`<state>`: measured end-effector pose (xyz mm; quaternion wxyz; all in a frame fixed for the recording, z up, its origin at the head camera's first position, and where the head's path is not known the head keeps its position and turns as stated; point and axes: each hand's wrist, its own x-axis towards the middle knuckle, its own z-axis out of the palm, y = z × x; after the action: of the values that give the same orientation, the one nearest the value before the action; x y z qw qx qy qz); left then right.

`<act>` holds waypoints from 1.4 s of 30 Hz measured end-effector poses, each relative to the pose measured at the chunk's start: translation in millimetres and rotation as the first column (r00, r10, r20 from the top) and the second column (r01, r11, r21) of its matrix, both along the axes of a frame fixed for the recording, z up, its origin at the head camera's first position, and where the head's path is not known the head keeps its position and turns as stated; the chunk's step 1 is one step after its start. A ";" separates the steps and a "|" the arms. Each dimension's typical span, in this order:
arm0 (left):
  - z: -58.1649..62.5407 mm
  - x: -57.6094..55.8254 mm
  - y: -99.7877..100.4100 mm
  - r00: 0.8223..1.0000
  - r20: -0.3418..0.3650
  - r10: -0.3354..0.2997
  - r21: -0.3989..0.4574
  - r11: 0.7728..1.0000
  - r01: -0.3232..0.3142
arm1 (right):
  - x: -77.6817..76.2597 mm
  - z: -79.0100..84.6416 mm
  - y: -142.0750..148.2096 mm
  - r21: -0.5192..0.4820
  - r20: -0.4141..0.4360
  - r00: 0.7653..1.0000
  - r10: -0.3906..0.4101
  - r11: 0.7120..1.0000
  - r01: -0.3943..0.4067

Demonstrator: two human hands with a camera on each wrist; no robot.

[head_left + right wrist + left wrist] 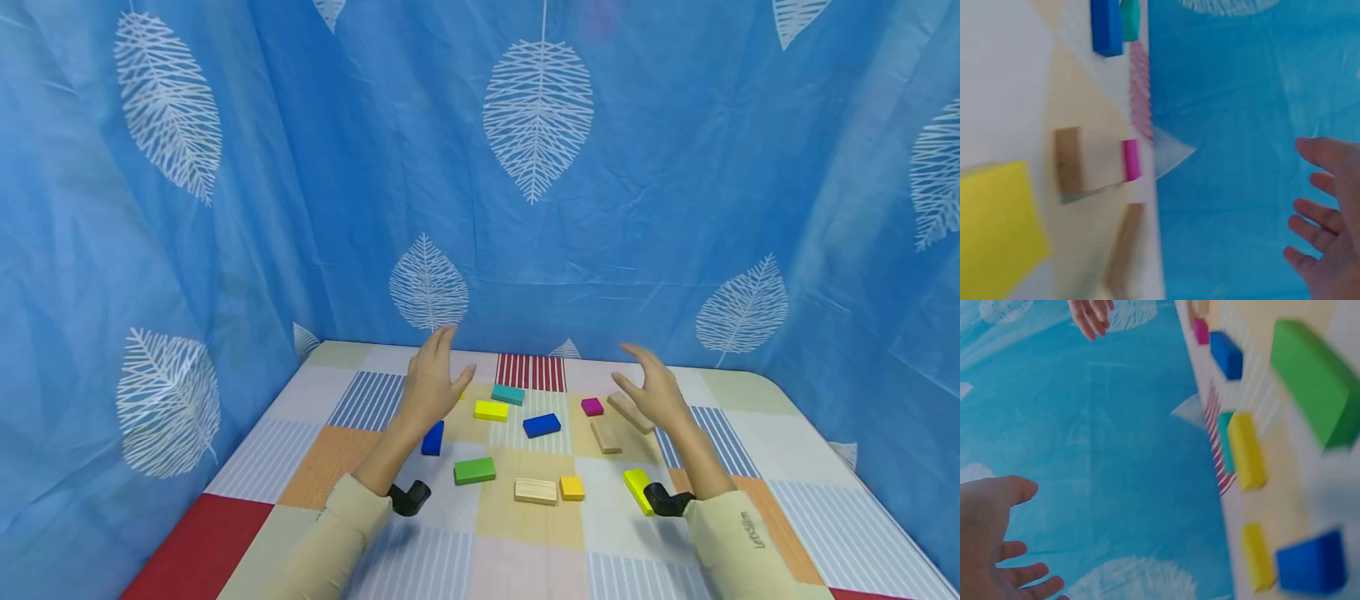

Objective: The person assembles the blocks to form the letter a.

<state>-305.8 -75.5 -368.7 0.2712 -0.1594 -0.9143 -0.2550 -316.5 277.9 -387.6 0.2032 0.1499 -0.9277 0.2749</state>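
My left hand is raised over the left side of the table, thumb apart from the fingers, holding nothing. Beneath it lie a dark blue block and a partly hidden yellow block. On the right, my right hand also hovers empty with its thumb spread. Closest to it are two plain wooden blocks, one long and one shorter, and a small magenta block. Between the hands lie a teal block, a yellow block and a blue block.
Nearer the front are a green block, a pale wooden block, an orange block and a bright yellow block. A patchwork cloth covers the table. Blue curtains with white leaves hang behind and at both sides.
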 end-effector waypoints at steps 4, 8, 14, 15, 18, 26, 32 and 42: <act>-19.6 -3.8 18.9 0.997 -0.056 -0.052 0.119 0.991 0.058 | -2.5 -18.9 8.5 -0.101 -0.026 0.999 -0.033 0.994 0.030; -41.9 -5.7 40.9 0.993 -0.074 -0.097 0.279 0.954 0.114 | -3.0 -36.8 17.4 -0.173 -0.021 0.997 -0.073 0.983 0.068; -75.3 -6.6 68.9 0.986 -0.062 -0.155 0.458 0.873 0.166 | 0.1 -61.4 31.3 -0.224 0.069 0.993 -0.091 0.969 0.104; -79.3 -6.8 72.3 0.985 -0.058 -0.160 0.475 0.864 0.169 | 0.8 -65.2 33.3 -0.233 0.092 0.992 -0.087 0.967 0.106; -88.7 -8.5 80.3 0.987 -0.028 -0.160 0.494 0.856 0.153 | 1.2 -76.4 39.2 -0.251 0.149 0.986 -0.070 0.962 0.106; -101.7 -9.8 92.3 0.967 0.132 -0.220 0.431 0.891 0.144 | 0.2 -97.8 48.3 -0.249 0.168 0.984 -0.057 0.964 0.099; -110.7 -9.2 97.0 0.937 0.221 -0.271 0.371 0.912 0.177 | 1.0 -104.6 49.5 -0.206 0.157 0.984 -0.087 0.971 0.118; -112.5 -11.5 102.5 0.929 0.302 -0.214 0.199 0.967 0.158 | 0.7 -107.2 49.4 -0.214 0.116 0.989 -0.091 0.970 0.115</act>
<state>-317.3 27.1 -481.3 0.1059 -0.1778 -0.9017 -0.3797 -315.8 327.3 -494.7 0.1833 0.0632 -0.9075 0.3727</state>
